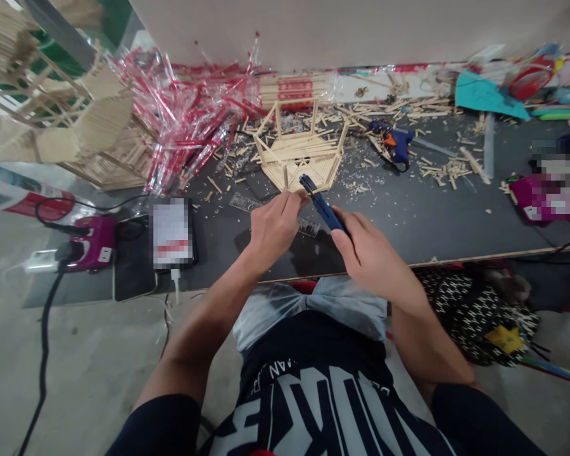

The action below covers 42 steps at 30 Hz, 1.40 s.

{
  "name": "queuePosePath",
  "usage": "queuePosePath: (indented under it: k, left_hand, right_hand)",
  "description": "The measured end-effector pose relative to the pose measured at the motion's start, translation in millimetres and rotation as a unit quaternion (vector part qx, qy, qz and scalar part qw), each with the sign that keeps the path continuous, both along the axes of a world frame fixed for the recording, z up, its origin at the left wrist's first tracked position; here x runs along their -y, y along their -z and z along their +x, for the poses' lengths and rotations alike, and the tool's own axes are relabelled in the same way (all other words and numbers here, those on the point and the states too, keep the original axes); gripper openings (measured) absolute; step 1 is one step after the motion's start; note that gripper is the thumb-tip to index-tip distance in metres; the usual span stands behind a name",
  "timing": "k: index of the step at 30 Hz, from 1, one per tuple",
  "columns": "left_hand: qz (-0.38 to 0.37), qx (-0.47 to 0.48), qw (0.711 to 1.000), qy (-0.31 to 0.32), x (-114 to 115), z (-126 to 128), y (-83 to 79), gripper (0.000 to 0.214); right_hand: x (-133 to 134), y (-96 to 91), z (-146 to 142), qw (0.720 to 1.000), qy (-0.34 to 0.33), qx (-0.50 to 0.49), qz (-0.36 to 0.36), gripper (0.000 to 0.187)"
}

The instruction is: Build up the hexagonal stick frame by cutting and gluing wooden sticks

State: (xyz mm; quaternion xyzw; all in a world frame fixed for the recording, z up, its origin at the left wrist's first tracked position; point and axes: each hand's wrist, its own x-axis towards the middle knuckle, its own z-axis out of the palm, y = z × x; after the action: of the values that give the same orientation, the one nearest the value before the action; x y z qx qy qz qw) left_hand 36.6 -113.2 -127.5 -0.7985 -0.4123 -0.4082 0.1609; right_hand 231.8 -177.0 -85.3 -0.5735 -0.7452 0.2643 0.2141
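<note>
A small open frame of thin wooden sticks (300,149), with a flat many-sided base and upright posts, stands on the dark tabletop in front of me. My left hand (276,221) is closed at its near edge, fingers pinched on what looks like a thin wooden stick, mostly hidden. In my right hand (368,253) is a blue utility knife (327,210), fingers wrapped round its handle. Its dark head points up and left, just beside my left fingertips and in front of the frame. A clear ruler (308,227) lies under my hands.
A blue glue gun (398,144) lies right of the frame among stick offcuts. Red and clear wrappers (185,120) pile up at back left, beside a larger stick model (104,120). Phone (171,231), purple power strip (92,242) and cables lie left; a turquoise sheet (487,95) is at back right.
</note>
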Motion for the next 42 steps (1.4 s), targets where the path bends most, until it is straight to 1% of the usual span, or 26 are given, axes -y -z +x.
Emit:
queuePosePath:
  k: [2, 5, 8, 11, 14, 18, 21, 26, 30, 36, 42]
  left_hand:
    - [-0.002, 0.0, 1.0, 0.0, 0, 0, 1.8, 0.034]
    - [0.018, -0.001, 1.0, -0.004, -1, -1, 4.0, 0.036]
    - [0.025, 0.0, 1.0, -0.006, -2, -1, 4.7, 0.038]
    - [0.024, -0.002, 1.0, -0.006, -2, -1, 3.1, 0.037]
    - [0.027, 0.006, 1.0, 0.011, 0, -1, 0.0, 0.031]
    - [-0.014, 0.006, 0.999, 0.033, 2, -3, -2.0, 0.03]
    - [-0.035, 0.003, 0.999, 0.024, 2, -3, -1.0, 0.032]
    - [-0.034, 0.019, 0.999, 0.024, 1, -2, -0.2, 0.031]
    - [-0.049, 0.024, 0.998, 0.021, 2, -1, 0.2, 0.03]
    - [-0.091, 0.03, 0.995, 0.025, 0, -4, 6.4, 0.031]
    - [-0.067, 0.035, 0.997, 0.026, -1, -3, 7.0, 0.03]
  right_hand:
    - [4, 1.9, -3, 1.0, 0.005, 0.015, 0.007, 0.069]
    - [8, 2.5, -8, 0.999, 0.009, 0.038, 0.008, 0.075]
    - [10, 2.3, -13, 0.999, 0.013, 0.048, 0.002, 0.077]
    - [10, 2.7, -14, 0.999, 0.021, 0.044, 0.007, 0.075]
    - [9, 2.0, -10, 0.999, 0.012, 0.038, 0.01, 0.072]
    - [5, 0.7, -5, 1.0, -0.002, 0.026, 0.007, 0.07]
    - [3, 3.1, -4, 1.0, -0.003, 0.012, 0.012, 0.066]
    - [1, 8.3, -3, 1.0, -0.004, -0.007, 0.026, 0.056]
    - [1, 8.3, -4, 0.999, -0.007, -0.015, 0.029, 0.058]
    - [3, 11.9, -9, 0.998, 0.006, -0.008, 0.058, 0.06]
    - [5, 18.5, -14, 0.997, 0.025, 0.0, 0.075, 0.058]
